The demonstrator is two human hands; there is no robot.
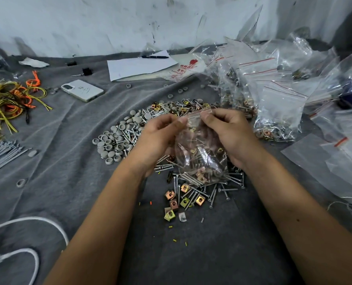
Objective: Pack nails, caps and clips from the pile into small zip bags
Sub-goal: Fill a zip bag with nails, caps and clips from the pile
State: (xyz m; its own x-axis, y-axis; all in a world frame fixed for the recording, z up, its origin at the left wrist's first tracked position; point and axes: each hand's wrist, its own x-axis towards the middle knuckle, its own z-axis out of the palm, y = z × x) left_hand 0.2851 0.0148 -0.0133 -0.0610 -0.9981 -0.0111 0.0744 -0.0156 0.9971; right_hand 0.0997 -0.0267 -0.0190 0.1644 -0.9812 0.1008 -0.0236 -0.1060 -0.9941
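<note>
Zip bag (199,153): you hold it just above the pile (150,128), partly filled with nails and clips.
Left hand (160,136): your fingers pinch the bag's top edge.
Right hand (230,134): your fingers pinch the same edge beside it.

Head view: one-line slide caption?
Both hands, left hand and right hand, pinch a filled zip bag above the hardware pile.

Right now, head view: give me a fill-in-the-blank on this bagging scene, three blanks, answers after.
1. Both hands, left hand and right hand, pinch the top of a small clear ____.
2. The pen lies on a sheet of ____.
3. The phone rests on the cloth to the ____ of the pile of caps.

Missing words: zip bag; paper; left
</note>
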